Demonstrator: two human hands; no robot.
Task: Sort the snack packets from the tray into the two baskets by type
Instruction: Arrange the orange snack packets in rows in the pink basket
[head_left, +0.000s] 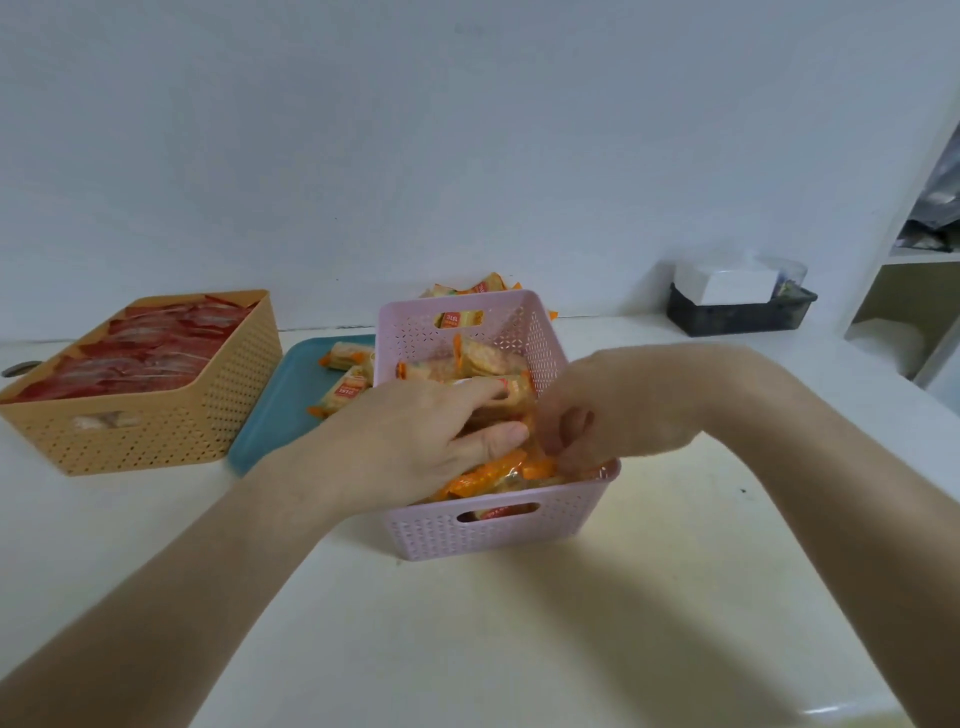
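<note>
The left hand (415, 441) gripped a stack of orange packets (498, 400) inside the pink basket (493, 530), near centre. The right hand (608, 410) was beside it (blurred, fingers curled, grasp unclear). Best to seat the stack flat and level before fetching the few on the tray (270, 415), just left.

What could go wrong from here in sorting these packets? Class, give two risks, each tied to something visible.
1. The orange packets are heaped to the near rim of the pink basket, where the left hand grips some and the blurred right hand reaches in; a few could spill over.
2. The stray packets behind the basket are half hidden and may be missed.
</note>
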